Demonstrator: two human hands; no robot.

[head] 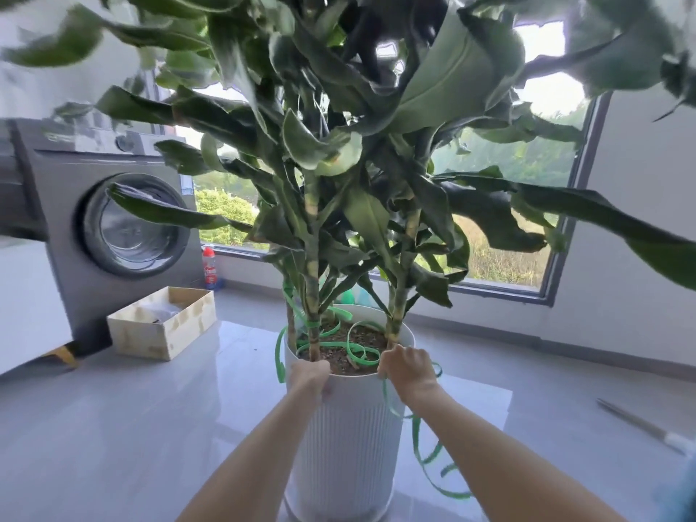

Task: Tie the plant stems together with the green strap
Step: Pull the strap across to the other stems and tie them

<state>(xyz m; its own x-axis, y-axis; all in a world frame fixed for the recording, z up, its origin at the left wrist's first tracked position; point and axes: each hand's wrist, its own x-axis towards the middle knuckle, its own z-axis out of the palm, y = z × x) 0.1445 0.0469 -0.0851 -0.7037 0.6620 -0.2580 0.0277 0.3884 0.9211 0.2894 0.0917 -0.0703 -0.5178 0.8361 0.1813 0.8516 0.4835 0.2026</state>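
Note:
A tall leafy plant stands in a white ribbed pot on the floor. Its left stem and right stem rise from the soil a little apart. The green strap is wrapped round the base of the left stem, loops over the soil, and trails down the pot's right side to the floor. My left hand grips the pot's near rim on the left. My right hand grips the rim on the right, with the strap running beneath it.
A grey washing machine stands at the left, with an open wooden box on the floor in front of it. A red-capped bottle sits by the window. A long thin tool lies on the floor at right.

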